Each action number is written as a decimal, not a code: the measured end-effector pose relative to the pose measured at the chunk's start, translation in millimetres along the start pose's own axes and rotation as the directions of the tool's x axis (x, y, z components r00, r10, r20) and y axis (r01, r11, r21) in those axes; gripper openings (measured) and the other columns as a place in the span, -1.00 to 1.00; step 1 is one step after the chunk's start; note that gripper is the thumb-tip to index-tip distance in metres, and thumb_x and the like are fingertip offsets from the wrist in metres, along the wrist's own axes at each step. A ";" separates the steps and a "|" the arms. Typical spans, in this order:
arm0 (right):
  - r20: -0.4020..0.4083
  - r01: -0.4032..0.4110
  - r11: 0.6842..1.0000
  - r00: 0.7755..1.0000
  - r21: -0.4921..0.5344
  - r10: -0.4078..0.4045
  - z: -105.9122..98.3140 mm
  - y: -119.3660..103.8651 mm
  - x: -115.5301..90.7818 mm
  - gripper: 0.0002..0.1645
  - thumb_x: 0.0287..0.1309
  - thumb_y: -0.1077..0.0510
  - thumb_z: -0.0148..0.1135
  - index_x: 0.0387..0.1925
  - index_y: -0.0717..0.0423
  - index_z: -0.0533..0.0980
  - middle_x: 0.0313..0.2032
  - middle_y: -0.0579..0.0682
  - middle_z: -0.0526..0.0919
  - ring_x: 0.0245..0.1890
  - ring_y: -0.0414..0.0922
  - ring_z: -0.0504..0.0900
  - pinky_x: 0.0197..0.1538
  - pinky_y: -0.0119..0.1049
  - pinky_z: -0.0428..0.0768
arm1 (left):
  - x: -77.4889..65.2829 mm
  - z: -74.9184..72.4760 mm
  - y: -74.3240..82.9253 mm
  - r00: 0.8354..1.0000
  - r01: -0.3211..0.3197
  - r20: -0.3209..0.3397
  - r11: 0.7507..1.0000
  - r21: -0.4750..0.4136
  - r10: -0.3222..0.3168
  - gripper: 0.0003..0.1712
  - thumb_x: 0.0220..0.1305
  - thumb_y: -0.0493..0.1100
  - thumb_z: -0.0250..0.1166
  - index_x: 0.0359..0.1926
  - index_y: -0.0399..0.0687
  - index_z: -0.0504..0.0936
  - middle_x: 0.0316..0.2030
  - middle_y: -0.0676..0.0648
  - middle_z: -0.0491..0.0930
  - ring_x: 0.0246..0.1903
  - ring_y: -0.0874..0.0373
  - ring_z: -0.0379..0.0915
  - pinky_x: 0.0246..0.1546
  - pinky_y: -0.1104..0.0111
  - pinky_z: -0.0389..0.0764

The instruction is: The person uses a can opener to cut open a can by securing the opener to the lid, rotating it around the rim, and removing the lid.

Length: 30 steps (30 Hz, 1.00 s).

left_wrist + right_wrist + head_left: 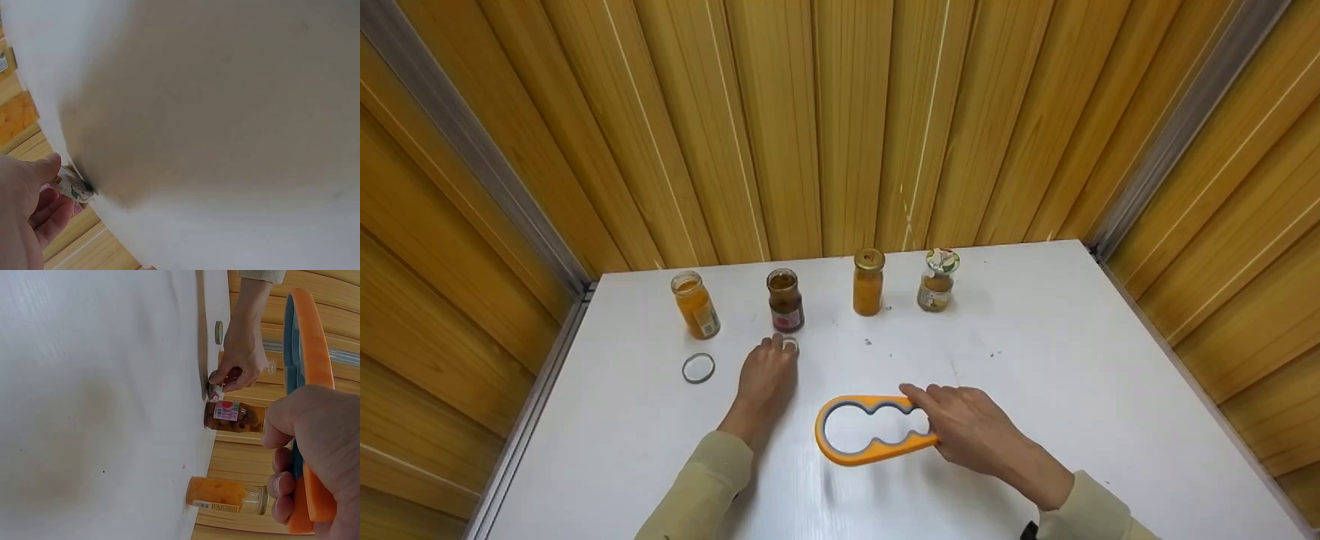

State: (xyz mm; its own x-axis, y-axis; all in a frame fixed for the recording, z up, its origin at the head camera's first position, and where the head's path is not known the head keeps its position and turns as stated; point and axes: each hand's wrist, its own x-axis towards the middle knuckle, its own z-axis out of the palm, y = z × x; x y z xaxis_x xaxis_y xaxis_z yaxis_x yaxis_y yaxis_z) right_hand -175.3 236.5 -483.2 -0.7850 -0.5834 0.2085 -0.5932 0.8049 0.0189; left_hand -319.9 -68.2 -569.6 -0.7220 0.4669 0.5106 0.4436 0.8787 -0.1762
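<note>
My left hand point(767, 371) pinches a jar lid point(74, 185) by its edge, just above or touching the white table; I cannot tell which. Right behind that hand stands an open jar of dark red-brown contents point(787, 304). With my right hand point(979, 427) I grip the handle end of an orange and grey jar opener point(877, 451), held over the table with its wide loop pointing left. An uncapped jar of orange contents point(697, 309) stands at the far left, and a loose lid point(699, 367) lies in front of it.
Farther right along the back of the table point(1035, 360) stand a gold-lidded jar point(868, 289) and a shorter jar with a patterned lid point(936, 289). Wood-patterned panels point(847, 127) rise behind the back edge and on both sides.
</note>
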 end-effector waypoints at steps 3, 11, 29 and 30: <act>-0.003 0.008 1.000 1.000 0.007 -0.008 0.8 -0.2 0.0 -0.23 -0.16 0.22 0.34 0.18 -0.04 0.31 -0.40 -0.21 0.50 -0.52 -0.25 0.45 -0.49 -0.38 0.46 | -0.9 2.4 3.2 1.000 -0.003 0.018 1.000 0.021 0.002 -0.87 0.05 -0.39 0.23 -0.32 -0.26 0.65 -0.39 -0.22 0.55 -0.48 -0.01 0.51 -0.54 0.26 0.56; 0.047 -0.015 1.000 0.999 0.024 0.014 0.2 -1.4 1.1 -0.20 -0.13 0.18 0.37 0.21 -0.08 0.28 -0.37 -0.20 0.51 -0.49 -0.25 0.46 -0.46 -0.37 0.48 | -2.2 2.9 7.5 0.997 -0.007 0.072 1.000 0.013 0.006 -0.85 0.08 -0.38 0.21 -0.30 -0.29 0.65 -0.37 -0.22 0.54 -0.44 -0.03 0.52 -0.48 0.22 0.57; -0.006 0.001 1.000 1.000 0.020 -0.001 3.7 -2.0 -1.3 -0.21 -0.16 0.21 0.36 0.20 -0.07 0.30 -0.36 -0.22 0.51 -0.49 -0.26 0.45 -0.46 -0.38 0.48 | -4.5 4.2 7.6 0.997 -0.014 0.074 0.999 0.034 0.012 -0.88 0.06 -0.37 0.18 -0.37 -0.28 0.64 -0.40 -0.20 0.52 -0.46 -0.04 0.50 -0.50 0.20 0.54; -0.019 0.007 1.000 1.000 0.015 -0.007 4.1 -1.7 -1.7 -0.22 -0.17 0.22 0.35 0.19 -0.05 0.31 -0.37 -0.22 0.51 -0.50 -0.26 0.45 -0.48 -0.38 0.47 | -4.7 3.8 7.5 0.997 -0.015 0.071 0.999 0.041 0.012 -0.88 0.07 -0.36 0.18 -0.36 -0.26 0.64 -0.40 -0.20 0.52 -0.45 -0.04 0.50 -0.49 0.18 0.54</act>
State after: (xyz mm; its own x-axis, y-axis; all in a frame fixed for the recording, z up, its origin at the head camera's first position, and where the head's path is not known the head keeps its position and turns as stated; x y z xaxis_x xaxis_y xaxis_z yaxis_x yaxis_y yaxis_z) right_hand -173.7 235.6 -487.6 -0.7773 -0.5867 0.2272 -0.6014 0.7990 0.0059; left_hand -315.2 -63.4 -576.5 -0.7523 0.4837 0.4473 0.4327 0.8748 -0.2182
